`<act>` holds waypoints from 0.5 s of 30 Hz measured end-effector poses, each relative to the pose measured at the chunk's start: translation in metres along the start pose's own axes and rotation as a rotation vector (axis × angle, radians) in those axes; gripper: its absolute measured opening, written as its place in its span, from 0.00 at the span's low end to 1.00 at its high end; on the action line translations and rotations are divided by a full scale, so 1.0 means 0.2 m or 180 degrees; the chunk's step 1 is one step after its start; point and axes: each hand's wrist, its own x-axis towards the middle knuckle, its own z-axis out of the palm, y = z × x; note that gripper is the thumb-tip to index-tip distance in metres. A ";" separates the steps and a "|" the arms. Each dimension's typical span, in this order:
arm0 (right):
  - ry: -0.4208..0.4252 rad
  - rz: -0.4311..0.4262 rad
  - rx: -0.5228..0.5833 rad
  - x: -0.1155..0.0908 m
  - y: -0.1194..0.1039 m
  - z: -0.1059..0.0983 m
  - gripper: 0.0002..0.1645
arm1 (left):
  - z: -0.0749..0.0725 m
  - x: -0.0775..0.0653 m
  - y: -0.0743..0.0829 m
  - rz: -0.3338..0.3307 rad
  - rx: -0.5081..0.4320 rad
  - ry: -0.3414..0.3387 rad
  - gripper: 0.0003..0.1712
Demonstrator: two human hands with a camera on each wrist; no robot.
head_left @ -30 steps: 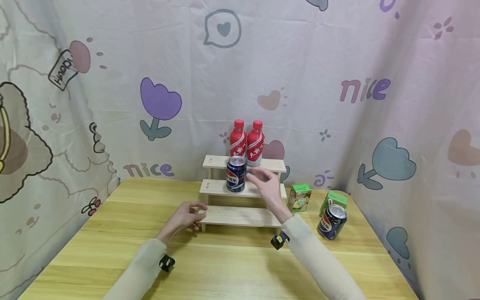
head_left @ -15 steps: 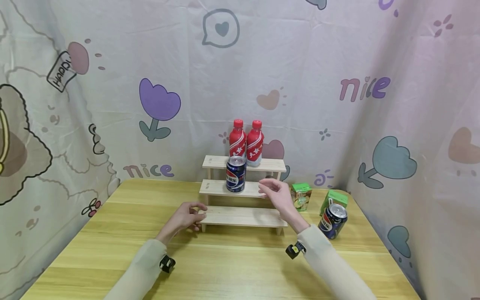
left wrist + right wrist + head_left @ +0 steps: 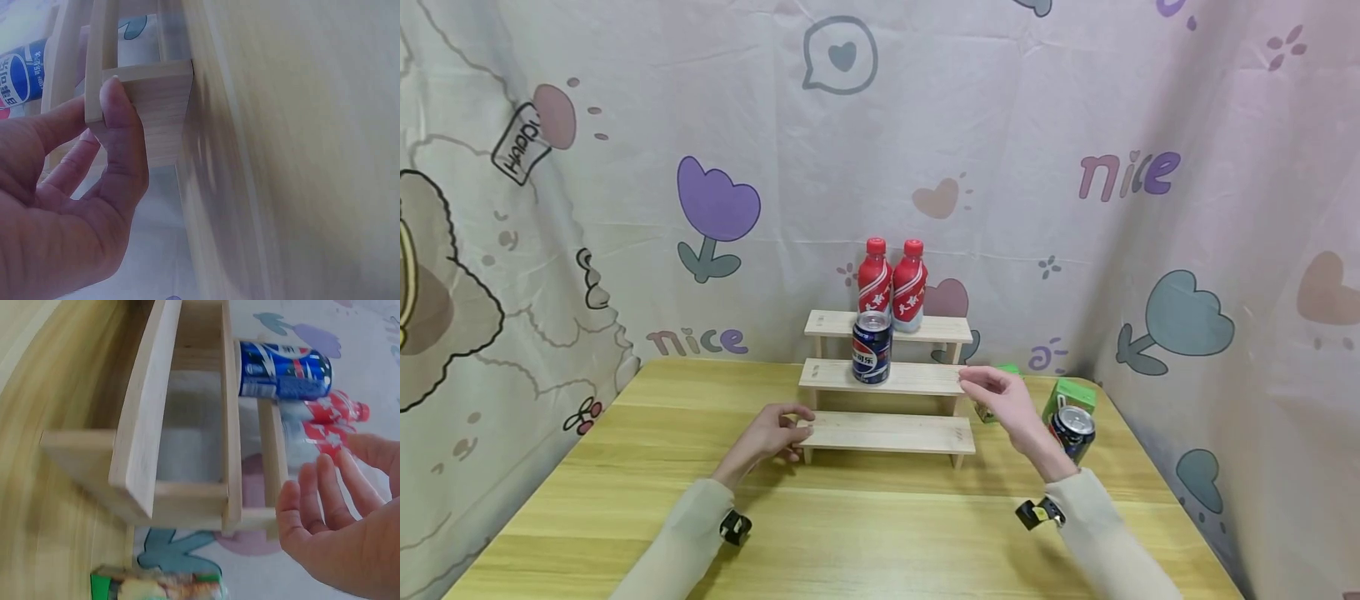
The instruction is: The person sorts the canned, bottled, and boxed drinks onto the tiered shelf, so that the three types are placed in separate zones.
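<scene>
A three-tier wooden shelf rack (image 3: 887, 432) stands on the table. My left hand (image 3: 769, 433) pinches the left end of its lowest board; the left wrist view shows the thumb on one face and fingers behind. On the middle tier a blue cola can (image 3: 872, 350) is upright. Two red-capped bottles (image 3: 874, 279) stand side by side on the top tier, one partly hidden by the can. My right hand (image 3: 1009, 408) hovers by the rack's right end, fingers loosely bent and holding nothing. In the right wrist view the same can (image 3: 284, 370) lies beyond the fingers.
Right of the rack, a second cola can (image 3: 1075, 429) stands in front of a green drink carton (image 3: 1070, 393). Another carton (image 3: 159, 586) is largely behind my right hand in the head view. A patterned curtain (image 3: 1037, 125) hangs behind the wooden table (image 3: 850, 533).
My right hand has moved right, away from the can on the middle tier, to the rack's right end. The can stays in place. My left hand has not moved.
</scene>
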 end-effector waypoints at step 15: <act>-0.0352 0.0069 -0.0261 -0.10 0.03 -0.31 0.34 | 0.01 0.01 -0.01 -0.0019 -0.0054 0.0052 0.16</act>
